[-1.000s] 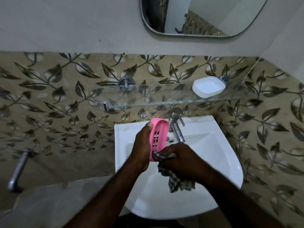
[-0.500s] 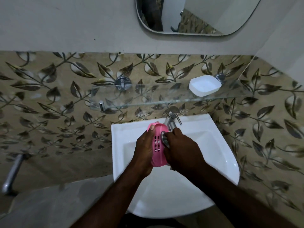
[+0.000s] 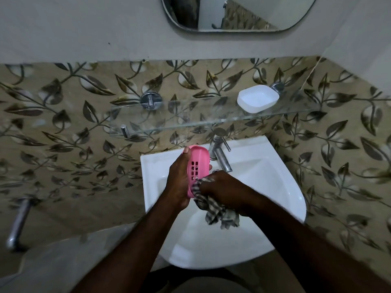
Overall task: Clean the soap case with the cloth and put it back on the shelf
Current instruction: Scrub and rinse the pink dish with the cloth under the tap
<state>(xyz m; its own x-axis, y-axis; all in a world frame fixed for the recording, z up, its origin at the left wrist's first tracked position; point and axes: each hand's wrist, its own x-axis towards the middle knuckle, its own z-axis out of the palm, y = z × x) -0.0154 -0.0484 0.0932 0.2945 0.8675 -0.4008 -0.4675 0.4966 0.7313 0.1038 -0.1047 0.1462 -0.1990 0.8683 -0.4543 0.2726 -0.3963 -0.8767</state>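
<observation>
A wall of beige tiles with a dark leaf pattern [image 3: 63,123] fills most of the view, with plain grey wall above it. A white corner sink [image 3: 285,197] sits against the tiles, low and centre. The lower part of a rounded mirror [image 3: 239,11] hangs at the top edge. Between mirror and sink runs a clear glass shelf [image 3: 190,115], fixed to the tiles by 2 round metal mounts [image 3: 150,100]. At the far left a metal pipe [image 3: 18,223] slants down the wall.

Both bare forearms reach in from the bottom, and the 2 hands meet over the sink bowl. The left hand [image 3: 178,182] grips the pink soap case [image 3: 197,163] along its left side, thumb up near the top end, with a fingertip showing past the right edge. The case stands on end above the basin, well below the shelf, its slotted inside facing the right hand. The right hand [image 3: 224,189] is closed around a bunched checked cloth [image 3: 218,214] – the wad is pressed against the lower end of the case, and the loose tail hangs beneath the wrist over the bowl.

A white soap dish [image 3: 257,98] rests on the right part of the shelf, just beside the right mount. A chrome tap [image 3: 221,154] stands at the back of the sink, just right of the case – its spout points towards the right hand.
</observation>
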